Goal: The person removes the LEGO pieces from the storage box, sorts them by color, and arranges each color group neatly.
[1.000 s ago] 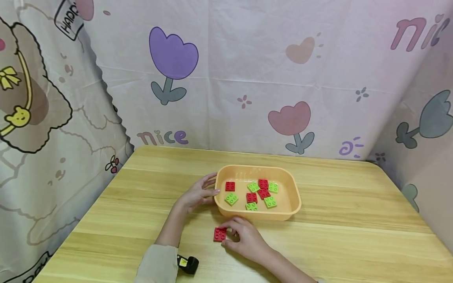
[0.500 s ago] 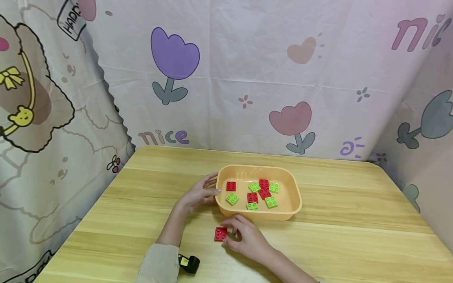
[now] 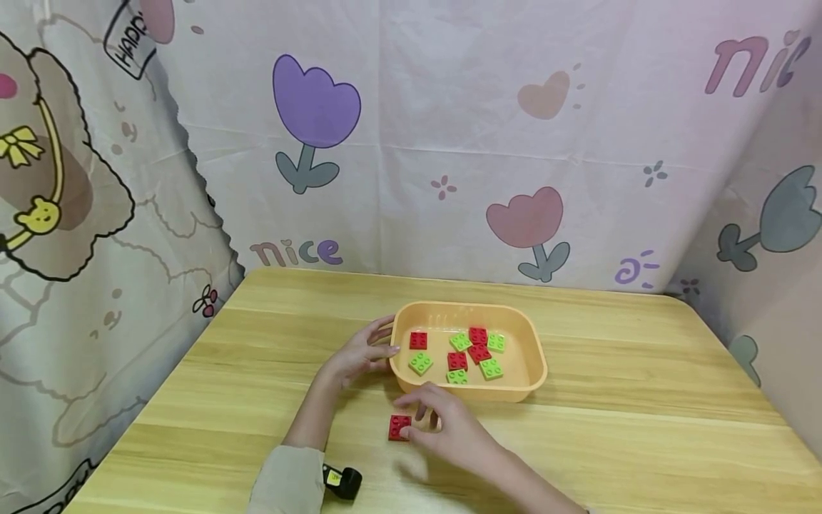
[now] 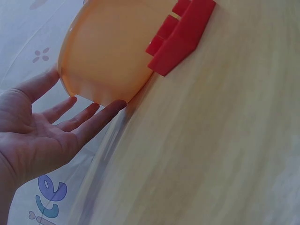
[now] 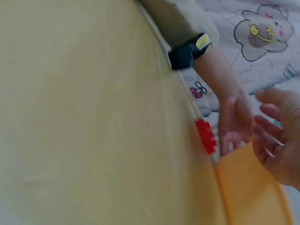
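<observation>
On the table in front of the orange plastic tray (image 3: 462, 393) lies a red toy building block (image 3: 396, 426), studs up. My right hand (image 3: 446, 428) hovers over it, its fingers loosely bent and spread from the thumb. The thumb tip overlaps the block's right edge in the head view; in the right wrist view the hand (image 5: 281, 136) is apart from the red block (image 5: 205, 136) and holds nothing. At the tray's left end, my left hand (image 3: 356, 357) touches the wall with extended fingers, as the left wrist view shows of the hand (image 4: 37, 126).
Inside the tray lie several loose blocks, among them a lime green block (image 3: 420, 363) and a red block (image 3: 418, 340). A black wrist device (image 3: 343, 483) sticks out from the left sleeve (image 3: 289, 478). A printed cloth (image 3: 411, 143) hangs behind the wooden table (image 3: 610, 357).
My right hand has lifted slightly off the red block, its fingers rising and parting. The block stays on the table. My left hand remains at the tray's end.
</observation>
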Demonstrator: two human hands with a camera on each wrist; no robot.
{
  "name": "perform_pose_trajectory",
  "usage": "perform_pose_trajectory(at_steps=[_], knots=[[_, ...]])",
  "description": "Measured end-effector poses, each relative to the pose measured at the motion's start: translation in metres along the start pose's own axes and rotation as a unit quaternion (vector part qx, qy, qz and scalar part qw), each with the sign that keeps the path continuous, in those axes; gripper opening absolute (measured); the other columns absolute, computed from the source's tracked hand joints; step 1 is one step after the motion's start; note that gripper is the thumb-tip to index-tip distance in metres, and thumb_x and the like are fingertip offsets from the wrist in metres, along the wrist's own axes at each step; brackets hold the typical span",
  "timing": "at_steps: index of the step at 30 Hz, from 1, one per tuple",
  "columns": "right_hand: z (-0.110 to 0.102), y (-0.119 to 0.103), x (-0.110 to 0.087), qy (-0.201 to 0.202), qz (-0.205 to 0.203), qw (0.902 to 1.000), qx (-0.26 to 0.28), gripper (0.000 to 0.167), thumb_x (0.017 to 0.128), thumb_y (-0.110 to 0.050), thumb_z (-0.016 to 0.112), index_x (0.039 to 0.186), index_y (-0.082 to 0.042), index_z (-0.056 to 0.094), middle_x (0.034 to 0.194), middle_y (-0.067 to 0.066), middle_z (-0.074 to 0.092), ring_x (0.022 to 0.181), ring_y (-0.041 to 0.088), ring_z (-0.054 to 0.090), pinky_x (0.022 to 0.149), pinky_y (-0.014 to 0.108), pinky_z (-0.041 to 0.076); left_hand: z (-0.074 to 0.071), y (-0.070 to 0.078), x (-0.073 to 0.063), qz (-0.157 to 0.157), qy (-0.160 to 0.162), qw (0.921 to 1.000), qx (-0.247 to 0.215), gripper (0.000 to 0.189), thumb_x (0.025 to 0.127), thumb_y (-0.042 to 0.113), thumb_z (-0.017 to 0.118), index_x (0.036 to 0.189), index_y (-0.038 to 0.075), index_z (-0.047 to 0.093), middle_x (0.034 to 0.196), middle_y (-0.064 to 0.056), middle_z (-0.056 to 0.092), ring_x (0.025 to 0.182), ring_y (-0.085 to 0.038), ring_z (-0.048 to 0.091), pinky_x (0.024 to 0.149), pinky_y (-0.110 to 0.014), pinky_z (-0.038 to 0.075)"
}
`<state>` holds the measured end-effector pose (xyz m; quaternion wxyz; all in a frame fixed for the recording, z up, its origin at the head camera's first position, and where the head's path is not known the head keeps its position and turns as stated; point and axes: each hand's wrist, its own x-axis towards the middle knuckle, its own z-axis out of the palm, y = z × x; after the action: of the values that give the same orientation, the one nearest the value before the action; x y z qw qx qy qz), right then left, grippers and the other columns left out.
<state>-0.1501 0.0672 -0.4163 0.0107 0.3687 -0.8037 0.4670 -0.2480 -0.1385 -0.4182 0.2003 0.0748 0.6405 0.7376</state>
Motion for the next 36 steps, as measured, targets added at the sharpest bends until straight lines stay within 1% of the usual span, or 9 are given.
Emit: perform_pose_trajectory(at_steps=[4, 7, 9, 11, 15, 19, 22, 27, 36], knots=[[-0.015, -0.007, 0.012, 0.01, -0.006, 0.9999, 0.012, 0.028, 0.082, -0.014, 0.07, 0.109, -0.011, 0.063, 0.098, 0.0, 0.06, 0.077, 0.019, 0.055, 0.061, 0.026, 0.051, -0.001, 0.0, 0.0, 0.003, -0.006, 1.0, 0.004, 0.069, 0.086, -0.001, 0.059, 0.144, 0.006, 0.023, 0.145, -0.024, 0.022, 0.12, -0.043, 0.038, 0.088, -0.046, 0.047], [-0.027, -0.005, 0.023, 0.035, -0.015, 0.9993, -0.007, 0.027, 0.081, -0.015, 0.071, 0.106, -0.01, 0.064, 0.097, -0.003, 0.061, 0.076, 0.019, 0.056, 0.059, 0.027, 0.052, -0.001, -0.001, 0.0, 0.003, -0.008, 1.0, 0.0, 0.069, 0.086, -0.001, 0.06, 0.144, 0.005, 0.023, 0.145, -0.024, 0.021, 0.121, -0.043, 0.038, 0.088, -0.046, 0.047], [-0.035, -0.002, 0.03, 0.047, -0.011, 0.9985, -0.023, 0.027, 0.08, -0.014, 0.071, 0.106, -0.011, 0.065, 0.097, -0.004, 0.061, 0.075, 0.017, 0.056, 0.058, 0.027, 0.052, -0.001, 0.0, -0.001, 0.002, -0.008, 1.0, -0.001, 0.069, 0.086, -0.001, 0.059, 0.144, 0.006, 0.023, 0.145, -0.024, 0.021, 0.121, -0.042, 0.038, 0.088, -0.046, 0.047], [-0.042, 0.003, 0.039, 0.052, -0.003, 0.9979, -0.038, 0.026, 0.08, -0.014, 0.071, 0.106, -0.013, 0.065, 0.097, -0.005, 0.061, 0.075, 0.015, 0.055, 0.057, 0.027, 0.051, 0.0, 0.0, -0.001, 0.002, -0.008, 1.0, -0.004, 0.069, 0.086, -0.001, 0.059, 0.144, 0.006, 0.023, 0.145, -0.024, 0.021, 0.121, -0.042, 0.038, 0.088, -0.046, 0.047], [-0.056, 0.014, 0.056, 0.048, 0.018, 0.997, -0.057, 0.025, 0.081, -0.011, 0.069, 0.106, -0.012, 0.065, 0.098, -0.003, 0.061, 0.077, 0.013, 0.054, 0.057, 0.027, 0.05, 0.0, 0.0, -0.002, 0.001, -0.008, 0.9999, -0.007, 0.068, 0.086, -0.002, 0.058, 0.144, 0.006, 0.023, 0.145, -0.024, 0.022, 0.121, -0.041, 0.039, 0.088, -0.045, 0.047], [-0.065, 0.024, 0.071, 0.044, 0.041, 0.996, -0.066, 0.024, 0.082, -0.01, 0.068, 0.106, -0.01, 0.065, 0.1, 0.005, 0.062, 0.078, 0.014, 0.054, 0.059, 0.026, 0.05, 0.0, -0.001, -0.001, -0.002, -0.005, 0.9999, -0.009, 0.067, 0.087, -0.002, 0.058, 0.144, 0.006, 0.023, 0.145, -0.024, 0.022, 0.122, -0.042, 0.038, 0.089, -0.046, 0.046], [-0.069, 0.033, 0.081, 0.04, 0.058, 0.9952, -0.068, 0.024, 0.083, -0.01, 0.068, 0.107, -0.008, 0.065, 0.101, 0.009, 0.061, 0.079, 0.015, 0.054, 0.06, 0.027, 0.049, 0.0, -0.001, 0.0, -0.003, -0.006, 0.9999, -0.01, 0.067, 0.087, -0.002, 0.057, 0.144, 0.006, 0.023, 0.145, -0.024, 0.022, 0.122, -0.042, 0.036, 0.089, -0.046, 0.046], [-0.071, 0.046, 0.094, 0.025, 0.071, 0.9945, -0.072, 0.026, 0.082, -0.01, 0.068, 0.107, -0.003, 0.065, 0.103, 0.009, 0.061, 0.078, 0.016, 0.054, 0.058, 0.027, 0.049, 0.001, -0.001, 0.0, -0.003, -0.004, 0.9999, -0.009, 0.065, 0.088, -0.003, 0.055, 0.144, 0.007, 0.024, 0.145, -0.023, 0.023, 0.122, -0.043, 0.037, 0.089, -0.046, 0.047], [-0.064, 0.066, 0.109, 0.013, 0.097, 0.9926, -0.073, 0.026, 0.08, -0.009, 0.071, 0.105, -0.006, 0.066, 0.101, 0.004, 0.063, 0.079, 0.015, 0.055, 0.06, 0.025, 0.05, 0.002, -0.001, -0.001, -0.009, 0.014, 0.9998, -0.007, 0.064, 0.087, -0.001, 0.058, 0.142, 0.011, 0.029, 0.144, -0.02, 0.027, 0.12, -0.039, 0.041, 0.086, -0.044, 0.048]])
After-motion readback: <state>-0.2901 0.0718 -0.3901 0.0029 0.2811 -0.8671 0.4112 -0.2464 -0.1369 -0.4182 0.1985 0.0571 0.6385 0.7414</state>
